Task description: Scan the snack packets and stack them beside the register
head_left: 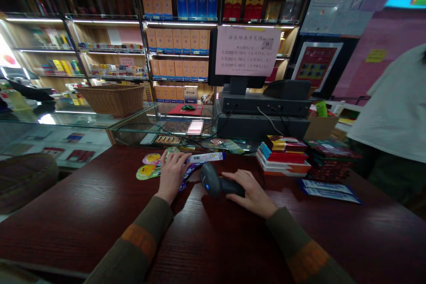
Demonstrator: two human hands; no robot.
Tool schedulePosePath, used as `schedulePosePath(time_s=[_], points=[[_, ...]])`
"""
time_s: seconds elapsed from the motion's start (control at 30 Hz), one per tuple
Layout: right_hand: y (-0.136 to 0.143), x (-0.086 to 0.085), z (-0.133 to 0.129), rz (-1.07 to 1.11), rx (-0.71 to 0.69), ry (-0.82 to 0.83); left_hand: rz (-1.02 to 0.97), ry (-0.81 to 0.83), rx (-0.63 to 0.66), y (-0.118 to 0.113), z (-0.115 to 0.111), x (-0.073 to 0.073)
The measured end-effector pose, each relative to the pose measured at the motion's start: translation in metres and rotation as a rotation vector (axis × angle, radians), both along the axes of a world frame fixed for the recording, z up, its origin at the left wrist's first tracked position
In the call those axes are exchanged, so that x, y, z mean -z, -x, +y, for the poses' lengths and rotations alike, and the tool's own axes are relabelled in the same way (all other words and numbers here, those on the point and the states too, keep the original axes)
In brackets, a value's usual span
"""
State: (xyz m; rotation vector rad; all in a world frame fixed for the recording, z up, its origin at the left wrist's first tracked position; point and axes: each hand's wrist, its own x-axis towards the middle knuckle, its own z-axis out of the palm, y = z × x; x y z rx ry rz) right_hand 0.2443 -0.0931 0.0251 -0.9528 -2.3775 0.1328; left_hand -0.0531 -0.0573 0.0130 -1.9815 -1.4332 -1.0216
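On the dark wooden table, my left hand (172, 173) is closed at the end of a blue and white packet (208, 157), which points right. Another dark blue packet (187, 176) lies partly under that hand. Just left of it are round, flat packages with yellow faces (148, 170). My right hand (250, 191) has its fingers around the handle of a black barcode scanner (210, 180), whose head points left and shows a small blue light. The fingertips under the handle are partly hidden.
Stacked boxes (282, 157) and dark packages (328, 159) stand at the right, with blue packets (331, 191) before them. Behind are a monitor (237, 80), cables, a glass counter and a wicker basket (115, 99). A person in white (396, 106) stands at far right.
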Motion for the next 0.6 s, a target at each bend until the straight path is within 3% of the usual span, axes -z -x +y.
schedulePosePath(time_s=[0.6], points=[[-0.0007,0.0002,0.0004,0.084,-0.019,0.179,0.002,-0.033,0.041,-0.0003,-0.0008,-0.0005]])
